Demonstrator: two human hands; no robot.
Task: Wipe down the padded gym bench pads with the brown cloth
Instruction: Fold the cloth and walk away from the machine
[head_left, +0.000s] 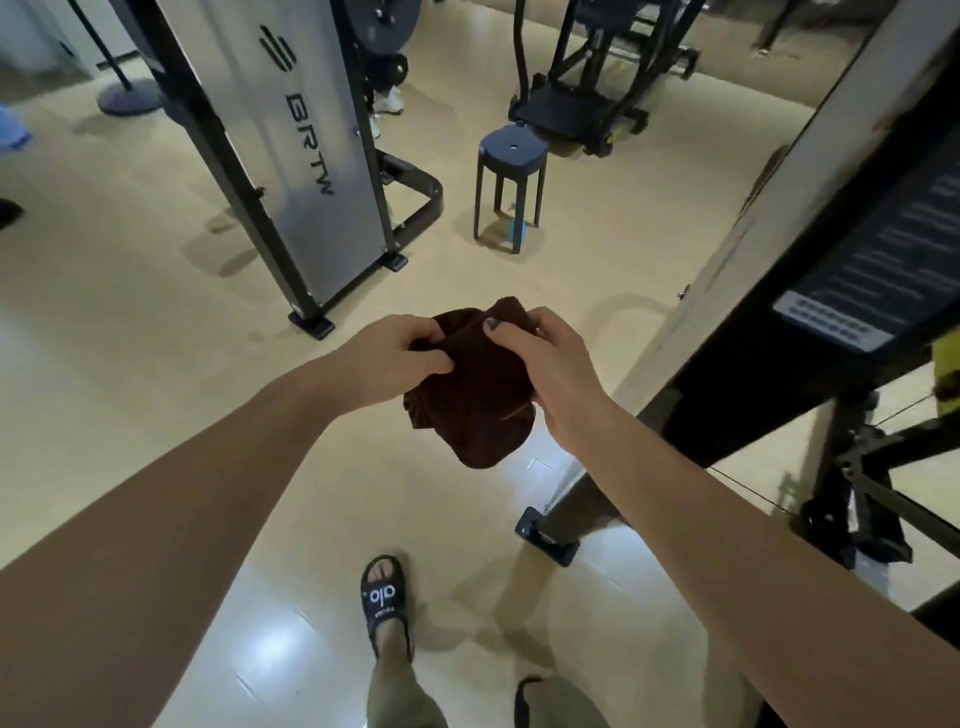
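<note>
The brown cloth (475, 405) hangs bunched in the air in front of me, over the beige floor. My left hand (397, 356) pinches its upper left edge. My right hand (545, 364) grips its upper right part, thumb on top. Both arms reach forward at mid-frame. No padded bench pad shows in this view.
A grey weight-stack machine (291, 156) stands at the left. Another machine's frame (779, 322) rises close on the right, its foot (548, 540) near mine. A dark stool (511, 182) stands ahead, with black equipment (587, 98) behind it. My sandalled foot (387, 603) is below the cloth.
</note>
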